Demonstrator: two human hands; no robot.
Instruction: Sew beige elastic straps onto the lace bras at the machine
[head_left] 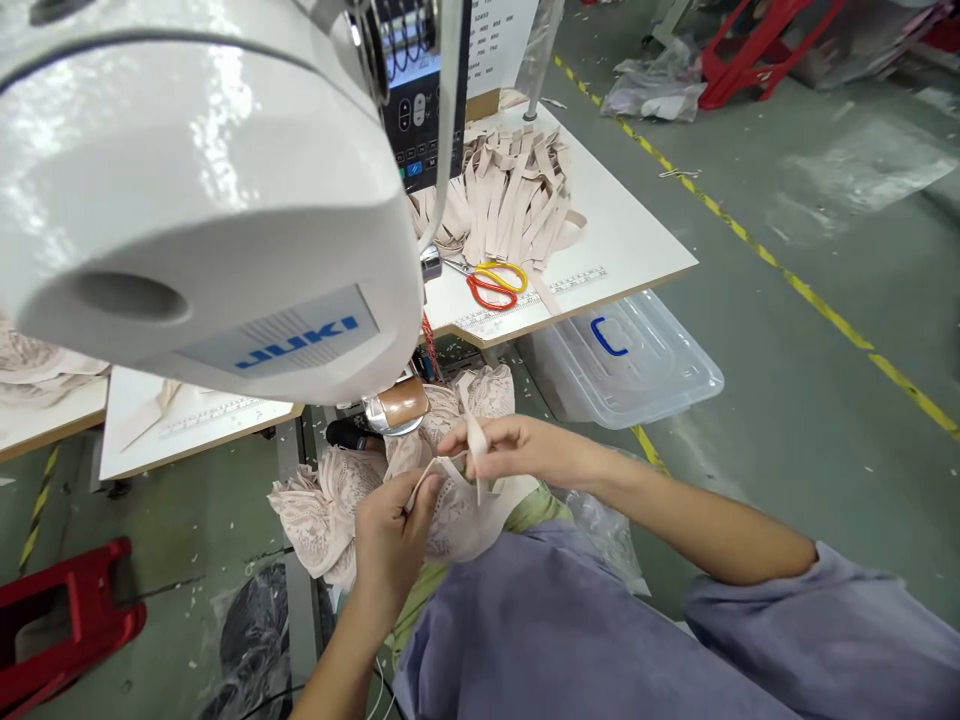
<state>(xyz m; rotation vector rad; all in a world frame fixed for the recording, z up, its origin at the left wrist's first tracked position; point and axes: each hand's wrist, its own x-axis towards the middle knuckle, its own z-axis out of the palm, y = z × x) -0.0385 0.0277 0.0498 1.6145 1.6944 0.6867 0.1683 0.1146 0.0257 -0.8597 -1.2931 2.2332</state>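
My left hand (394, 530) pinches the edge of a beige lace bra (461, 520) between thumb and fingers, low in front of the sewing machine. Close by on the right, my right hand (517, 448) is closed on a pale beige strap (477, 445), which stands up between its fingers. The strap's lower end hangs near the bra's edge; whether the two are joined I cannot tell. More beige lace bra cups (322, 510) lie heaped on my lap and under the machine's arm.
A white sewing machine head (210, 200) fills the upper left. On the white table (622, 240) lie a bundle of beige straps (517, 190) and red-and-yellow-handled scissors (495, 283). A clear plastic box (637, 350) stands below. One red stool (75, 610) is at lower left.
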